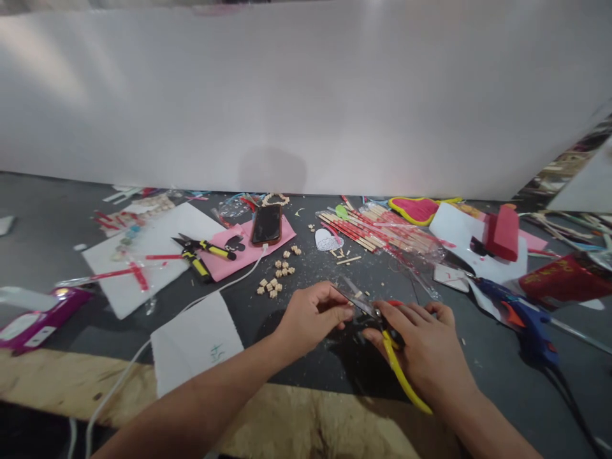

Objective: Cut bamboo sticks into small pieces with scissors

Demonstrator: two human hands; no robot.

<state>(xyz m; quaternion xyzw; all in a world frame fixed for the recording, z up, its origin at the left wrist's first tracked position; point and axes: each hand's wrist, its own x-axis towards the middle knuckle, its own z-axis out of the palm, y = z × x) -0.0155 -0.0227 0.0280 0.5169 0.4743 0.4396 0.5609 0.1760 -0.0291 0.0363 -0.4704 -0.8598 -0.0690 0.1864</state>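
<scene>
My right hand (425,350) is closed around yellow-handled scissors (401,376), whose blades point left toward my other hand. My left hand (315,319) pinches something small right at the blades; the fingers hide what it is. Just beyond my left hand lie several small pale wooden pieces in clusters (272,287). Past the blades, thin sticks with red-patterned wrapping (354,233) are spread beside a white paper heart (329,240), with short cut bits near it.
A phone (266,224) on pink paper is plugged into a white cable. Black-and-yellow pliers (203,252) lie to its left. A blue glue gun (521,319) and a red packet (564,277) are at the right, a purple device (43,319) at the left. A white panel (306,102) stands behind.
</scene>
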